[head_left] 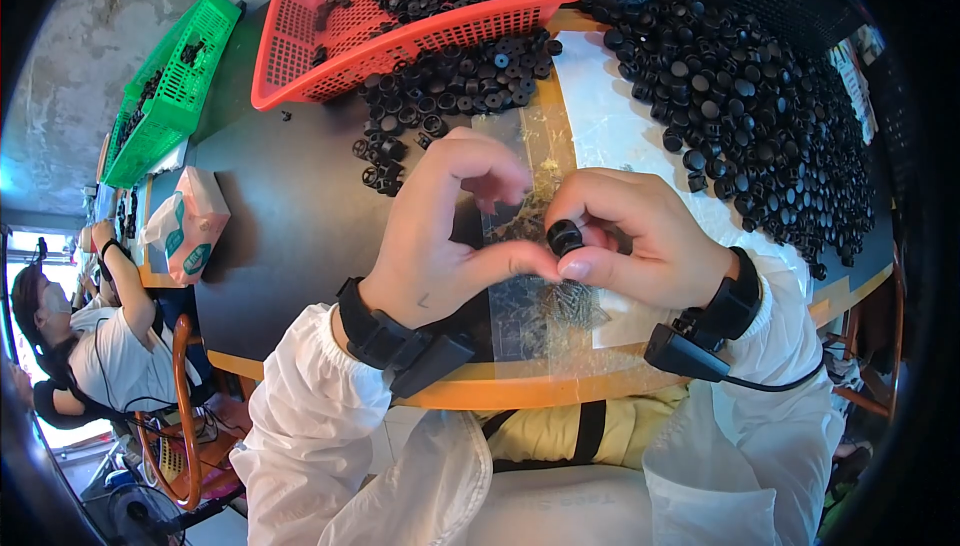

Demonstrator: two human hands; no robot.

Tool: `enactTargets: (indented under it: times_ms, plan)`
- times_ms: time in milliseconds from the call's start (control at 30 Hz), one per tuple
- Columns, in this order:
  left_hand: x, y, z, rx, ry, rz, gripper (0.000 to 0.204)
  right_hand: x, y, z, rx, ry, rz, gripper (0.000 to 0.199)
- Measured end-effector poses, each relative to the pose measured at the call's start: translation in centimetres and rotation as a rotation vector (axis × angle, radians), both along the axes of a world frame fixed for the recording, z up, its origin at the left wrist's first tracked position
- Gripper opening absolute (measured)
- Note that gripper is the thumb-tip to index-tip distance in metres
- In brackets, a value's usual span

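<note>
Over the middle of the table, my right hand (645, 241) pinches a small black round plastic part (565, 237) between thumb and fingers. My left hand (425, 236) is beside it, fingers curved and apart, its thumb stretched out with the tip at or very near the part. Whether that thumb presses on it I cannot tell. Below the hands lies a heap of small thin metal pieces (570, 306), too fine to name, on a clear plastic sheet (515, 331). Loose black ring-like parts (430, 106) lie beyond my left hand. Black round caps (740, 106) form a large pile at the right.
A red basket (420, 53) with black parts stands at the far side. Farther left are a green basket (180, 96) and a tissue pack (203, 221). White paper (595, 106) lies under part of the cap pile. A co-worker (115, 346) sits at the left.
</note>
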State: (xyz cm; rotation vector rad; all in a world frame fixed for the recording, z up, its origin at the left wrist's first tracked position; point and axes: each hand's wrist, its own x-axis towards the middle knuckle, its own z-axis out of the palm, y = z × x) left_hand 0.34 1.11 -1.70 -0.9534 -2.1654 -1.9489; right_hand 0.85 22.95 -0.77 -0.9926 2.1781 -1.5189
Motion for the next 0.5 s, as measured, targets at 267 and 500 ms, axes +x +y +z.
enactTargets:
  times_ms: [267, 500]
  plan:
    - [0.3, -0.3, 1.4, -0.469, 0.258, -0.097, 0.056, 0.6, -0.6, 0.2, -0.052, 0.226, -0.023, 0.035]
    - [2.1, 0.8, 1.9, -0.467, 0.178, 0.027, 0.04, 0.6, -0.7, 0.6, -0.06, 0.137, -0.06, 0.021]
